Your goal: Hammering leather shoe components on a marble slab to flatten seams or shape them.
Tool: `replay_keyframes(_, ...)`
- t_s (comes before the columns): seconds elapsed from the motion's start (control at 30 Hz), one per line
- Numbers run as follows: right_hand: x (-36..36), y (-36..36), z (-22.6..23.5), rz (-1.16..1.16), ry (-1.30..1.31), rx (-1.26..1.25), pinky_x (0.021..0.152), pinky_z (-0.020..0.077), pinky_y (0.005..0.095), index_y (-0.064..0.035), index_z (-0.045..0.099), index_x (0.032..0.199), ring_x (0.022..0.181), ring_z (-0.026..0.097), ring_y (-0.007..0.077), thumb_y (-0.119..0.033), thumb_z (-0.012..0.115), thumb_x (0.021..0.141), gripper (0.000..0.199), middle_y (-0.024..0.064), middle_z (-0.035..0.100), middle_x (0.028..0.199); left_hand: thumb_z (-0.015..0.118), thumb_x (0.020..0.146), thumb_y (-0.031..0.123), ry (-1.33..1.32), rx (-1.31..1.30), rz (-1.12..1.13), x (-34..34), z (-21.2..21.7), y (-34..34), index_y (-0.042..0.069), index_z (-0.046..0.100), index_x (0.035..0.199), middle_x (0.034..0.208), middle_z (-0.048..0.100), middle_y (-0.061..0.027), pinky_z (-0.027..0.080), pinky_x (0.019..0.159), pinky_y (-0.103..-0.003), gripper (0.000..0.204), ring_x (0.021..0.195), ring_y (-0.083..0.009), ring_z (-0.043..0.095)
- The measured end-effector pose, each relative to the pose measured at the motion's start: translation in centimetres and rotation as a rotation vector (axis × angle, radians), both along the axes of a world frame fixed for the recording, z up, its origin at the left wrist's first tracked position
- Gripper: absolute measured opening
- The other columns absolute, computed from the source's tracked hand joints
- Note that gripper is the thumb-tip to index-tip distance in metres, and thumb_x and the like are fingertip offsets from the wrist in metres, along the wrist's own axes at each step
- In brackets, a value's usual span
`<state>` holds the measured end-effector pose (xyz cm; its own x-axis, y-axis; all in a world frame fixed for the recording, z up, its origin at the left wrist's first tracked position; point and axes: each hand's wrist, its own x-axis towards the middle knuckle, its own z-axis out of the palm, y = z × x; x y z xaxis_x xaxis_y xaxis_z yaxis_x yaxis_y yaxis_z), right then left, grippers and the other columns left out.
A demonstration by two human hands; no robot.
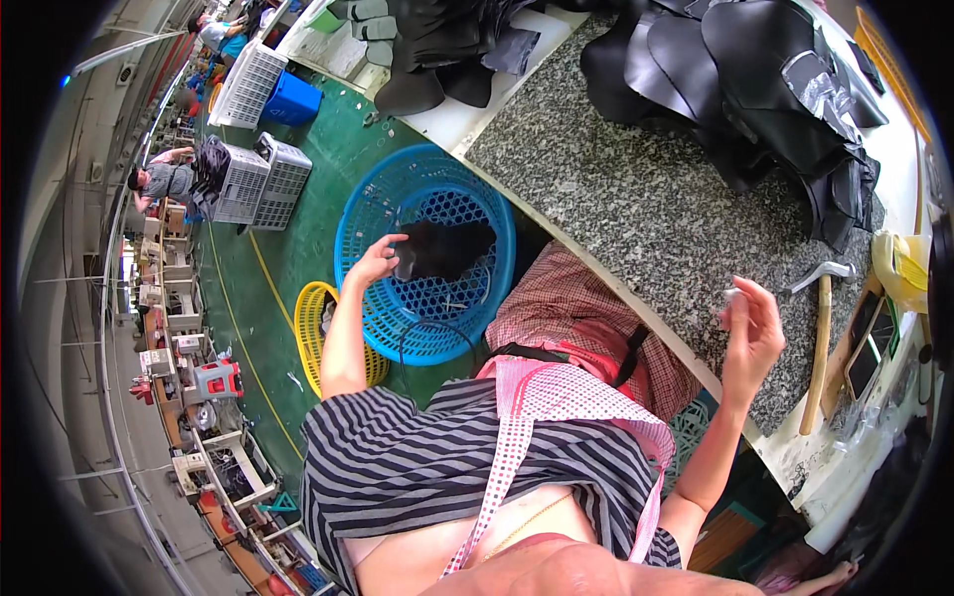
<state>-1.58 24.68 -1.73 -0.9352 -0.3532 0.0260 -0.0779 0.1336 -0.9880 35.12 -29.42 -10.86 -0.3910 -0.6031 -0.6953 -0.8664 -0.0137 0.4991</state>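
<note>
My left hand is over the near left rim of a round blue plastic basket, index finger stretched out and fingers apart. Just beyond its fingertips, black pieces of sheet material show inside the basket; whether a finger touches them is hard to tell. My right hand is raised over the front edge of a speckled granite slab. Its fingers curve loosely apart, and something white wraps a fingertip. No held object is visible there. A hammer with a wooden handle lies to its right.
Black cut pieces are heaped on the slab's far side, and more dark pieces are stacked on the far table. A yellow basket stands beside the blue one. Grey crates and a blue bin stand on the green floor, with people beyond.
</note>
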Motion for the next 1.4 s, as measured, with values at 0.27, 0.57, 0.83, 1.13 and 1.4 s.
replay_keyframes(0.27,-1.4,11.3,0.4,-0.550,0.654,0.944,0.114,0.0391,0.0470,-0.0019,0.053,0.147,0.131,0.055,0.0369,-0.013,0.069,0.100,0.051,0.0183,0.059,0.143,0.067,0.101,0.008,0.723,-0.769,-0.243,-16.2,4.7,5.2,0.000,0.075,0.109,0.097,0.077,-0.0101,0.058,0.080,-0.031,0.014,0.089,-0.0181,0.075)
replay_keyframes(0.57,-3.6,12.3,-1.2,-0.459,0.609,1.189,0.097,0.0473,0.0480,-0.0068,0.061,0.135,0.109,0.057,0.0354,-0.019,0.064,0.103,0.035,0.0148,0.060,0.113,0.080,0.092,0.009,1.342,-0.688,-0.963,-46.7,18.5,21.1,0.004,0.076,0.108,0.101,0.075,-0.0099,0.057,0.078,-0.033,0.018,0.088,-0.0245,0.072)
replay_keyframes(0.83,-4.8,11.7,-1.2,-0.381,0.587,1.212,0.094,0.0459,0.0460,-0.0073,0.060,0.128,0.111,0.057,0.0310,-0.019,0.068,0.098,0.033,0.0112,0.057,0.111,0.074,0.075,0.001,1.274,-0.985,-1.505,-60.5,19.9,25.9,0.010,0.075,0.119,0.133,0.071,-0.0106,0.051,0.110,-0.042,0.045,0.131,-0.0314,0.062)
replay_keyframes(1.13,-5.7,11.5,-1.2,-0.434,0.638,1.302,0.062,0.0579,0.0393,-0.0153,0.060,0.105,0.072,0.073,0.0258,-0.031,0.074,0.095,0.023,0.0050,0.067,0.080,0.064,0.093,-0.011,1.904,-1.211,-0.753,-49.3,29.8,27.4,0.001,0.067,0.111,0.092,0.066,-0.0123,0.051,0.072,-0.034,0.022,0.080,-0.0290,0.065)
replay_keyframes(1.4,-3.8,11.2,2.3,-0.440,0.223,0.417,0.059,0.0433,0.0381,0.0009,0.062,0.116,0.060,0.053,0.0193,-0.022,0.061,0.107,0.025,0.0106,0.058,0.069,0.077,0.090,0.018,1.086,-0.451,-1.469,-38.9,20.4,31.5,0.005,0.066,0.114,0.107,0.071,-0.0144,0.057,0.083,-0.041,0.029,0.097,-0.0352,0.070)
